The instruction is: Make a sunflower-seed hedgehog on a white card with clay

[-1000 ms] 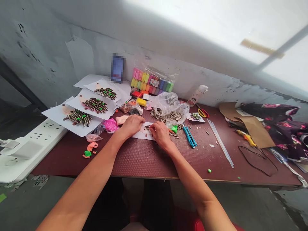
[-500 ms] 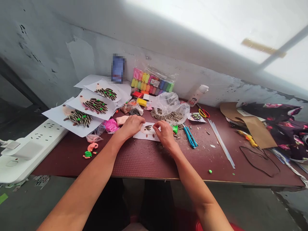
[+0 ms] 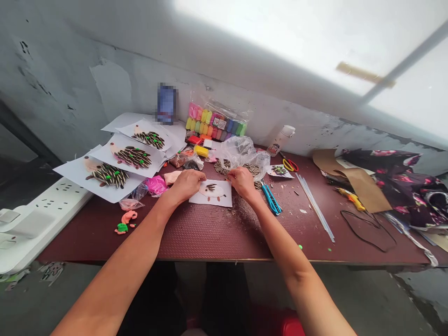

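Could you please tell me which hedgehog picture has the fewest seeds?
The white paper card between the left hand and right hand: its pale hedgehog bears just a few dark seeds, while the other hedgehog pictures are densely covered.

On the counter [image 3: 210, 240], the left hand [image 3: 192, 182] is at the left end of a card [image 3: 194, 198]; a pale hedgehog [image 3: 219, 191] with a few seeds [image 3: 210, 187] lies on the card; the right hand [image 3: 240, 179] is by the upper right corner, near a seed heap [image 3: 221, 166]; whether it grips anything is unclear; a cutter [image 3: 271, 198] lies to its right.
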{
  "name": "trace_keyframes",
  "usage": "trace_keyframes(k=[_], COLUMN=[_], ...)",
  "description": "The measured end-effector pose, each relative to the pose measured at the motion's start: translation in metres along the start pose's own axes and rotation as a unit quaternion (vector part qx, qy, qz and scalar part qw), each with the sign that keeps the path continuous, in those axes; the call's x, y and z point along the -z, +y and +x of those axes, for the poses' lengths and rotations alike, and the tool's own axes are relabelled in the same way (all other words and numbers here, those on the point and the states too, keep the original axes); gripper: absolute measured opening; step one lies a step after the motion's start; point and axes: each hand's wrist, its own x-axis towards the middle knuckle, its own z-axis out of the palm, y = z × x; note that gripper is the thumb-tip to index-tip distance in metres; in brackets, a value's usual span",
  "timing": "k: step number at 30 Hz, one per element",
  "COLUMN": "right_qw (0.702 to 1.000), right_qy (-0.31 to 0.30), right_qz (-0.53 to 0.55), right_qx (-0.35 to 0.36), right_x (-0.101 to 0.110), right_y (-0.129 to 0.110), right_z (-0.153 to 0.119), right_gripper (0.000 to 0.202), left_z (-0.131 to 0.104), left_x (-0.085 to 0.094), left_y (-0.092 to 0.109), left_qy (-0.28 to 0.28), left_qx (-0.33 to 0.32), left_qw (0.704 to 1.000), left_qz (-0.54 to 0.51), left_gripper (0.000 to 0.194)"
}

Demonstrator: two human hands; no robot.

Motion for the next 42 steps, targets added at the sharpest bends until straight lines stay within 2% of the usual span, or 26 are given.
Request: trace_keyframes(k=[3,7,13,19,24,30,36,42], right_qw=[1.0,0.999,0.998,0.99,0.981,0.966,0.966,0.967], right_qy=[0.001,0.0,0.016,0.063,0.049,0.038,0.042,0.043], right_qz=[-0.005,0.009,0.018,0.081,0.146,0.183,0.211,0.212], right_qx=[0.013,0.035,0.063,0.098,0.119,0.18,0.141,0.135], right_x=[-0.006,-0.014,-0.023,-0.014,-0.005,-0.012,-0.02,-0.025], right_y=[-0.002,0.0,0.006,0.007,-0.004,-0.016,-0.019,-0.024], right_z=[0.014,0.029,0.034,0.015,-0.015,-0.041,-0.051,-0.053], right_gripper=[0.027,0.018,0.013,0.016,0.019,0.017,0.014,0.015], left_z=[0.0,0.001,0.001,0.001,0.001,-0.001,-0.001,0.0], left_x=[0.0,-0.004,-0.008,-0.006,-0.004,-0.004,-0.006,-0.007], left_y=[0.0,-0.002,-0.006,-0.005,-0.004,-0.004,-0.005,-0.006], left_qy=[0.003,0.022,0.038,0.026,0.021,0.025,0.031,0.031], left_qx=[-0.005,-0.012,-0.018,-0.013,-0.007,-0.01,-0.005,-0.008], left_qw=[1.0,1.0,0.999,1.0,1.0,1.0,0.999,0.999], left_qz=[0.003,0.006,-0.014,-0.008,-0.008,-0.008,-0.015,-0.013], left_gripper=[0.036,0.035,0.031,0.031,0.032,0.033,0.033,0.032])
